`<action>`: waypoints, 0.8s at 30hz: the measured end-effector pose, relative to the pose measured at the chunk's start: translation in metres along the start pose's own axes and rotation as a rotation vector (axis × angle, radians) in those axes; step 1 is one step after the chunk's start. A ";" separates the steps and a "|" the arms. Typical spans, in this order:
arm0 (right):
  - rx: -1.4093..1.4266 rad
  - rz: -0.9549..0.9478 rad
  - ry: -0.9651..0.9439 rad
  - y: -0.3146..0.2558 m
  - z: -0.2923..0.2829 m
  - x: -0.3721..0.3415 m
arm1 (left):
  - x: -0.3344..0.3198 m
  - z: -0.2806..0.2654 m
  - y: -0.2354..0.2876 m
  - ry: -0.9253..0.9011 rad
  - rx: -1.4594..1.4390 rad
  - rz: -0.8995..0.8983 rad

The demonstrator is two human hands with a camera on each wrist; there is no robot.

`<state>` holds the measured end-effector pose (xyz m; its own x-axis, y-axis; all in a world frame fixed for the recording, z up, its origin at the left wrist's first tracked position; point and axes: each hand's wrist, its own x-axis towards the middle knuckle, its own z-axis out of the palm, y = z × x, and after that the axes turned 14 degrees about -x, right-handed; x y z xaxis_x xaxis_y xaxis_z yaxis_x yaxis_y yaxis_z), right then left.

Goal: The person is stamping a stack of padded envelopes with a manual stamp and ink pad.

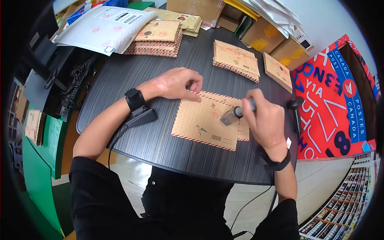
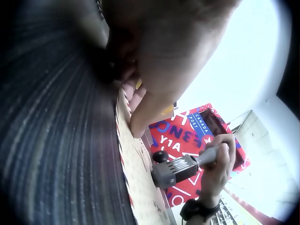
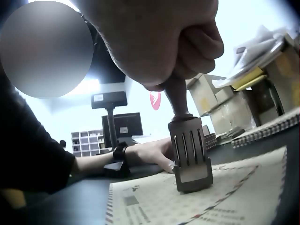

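The right hand (image 1: 267, 120) grips the handle of a grey metal stamp (image 3: 191, 152), its head standing on or just over a kraft envelope (image 1: 196, 124) with a red and blue striped border. In the left wrist view, the right hand (image 2: 220, 164) is curled round that handle. A second envelope (image 1: 243, 130) lies partly under the first, at its right. The left hand (image 1: 176, 83) rests at the top edge of the envelope, thumb on the paper; its other fingers bend over the edge and are partly hidden. Red print and a small bird picture mark the paper.
Stacks of striped envelopes (image 1: 236, 60) stand at the back, with a narrower stack (image 1: 278, 72) to their right. A white bubble mailer (image 1: 106, 28) overlies the back-left stack. Cardboard boxes (image 1: 264, 36) line the back. A black handled object (image 1: 295, 108) lies near the right edge.
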<state>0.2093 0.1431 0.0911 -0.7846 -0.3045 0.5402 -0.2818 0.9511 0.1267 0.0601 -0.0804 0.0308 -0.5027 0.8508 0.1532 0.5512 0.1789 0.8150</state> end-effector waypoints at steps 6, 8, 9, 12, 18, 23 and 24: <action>0.493 0.426 -0.007 0.061 0.006 -0.034 | 0.003 -0.007 0.006 -0.026 0.012 -0.064; 0.871 0.809 -0.108 0.086 0.004 -0.046 | 0.007 -0.010 0.007 -0.063 -0.043 -0.207; 0.893 0.814 -0.083 0.102 0.008 -0.056 | 0.013 -0.012 0.003 -0.074 -0.013 -0.212; 1.325 0.955 -0.001 0.137 0.027 -0.084 | 0.044 -0.015 -0.025 0.134 -0.272 -0.082; 1.560 0.980 0.068 0.157 0.040 -0.101 | 0.143 -0.028 -0.075 0.514 -0.143 -0.105; 1.597 0.954 0.106 0.158 0.036 -0.100 | 0.184 -0.041 -0.102 0.518 -0.017 -0.161; 1.603 0.967 0.122 0.158 0.035 -0.101 | 0.185 -0.041 -0.099 0.468 -0.053 -0.169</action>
<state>0.2248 0.3221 0.0271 -0.9502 0.3116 -0.0028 -0.0621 -0.1982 -0.9782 -0.1152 0.0392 0.0011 -0.8334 0.4972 0.2412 0.4080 0.2593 0.8754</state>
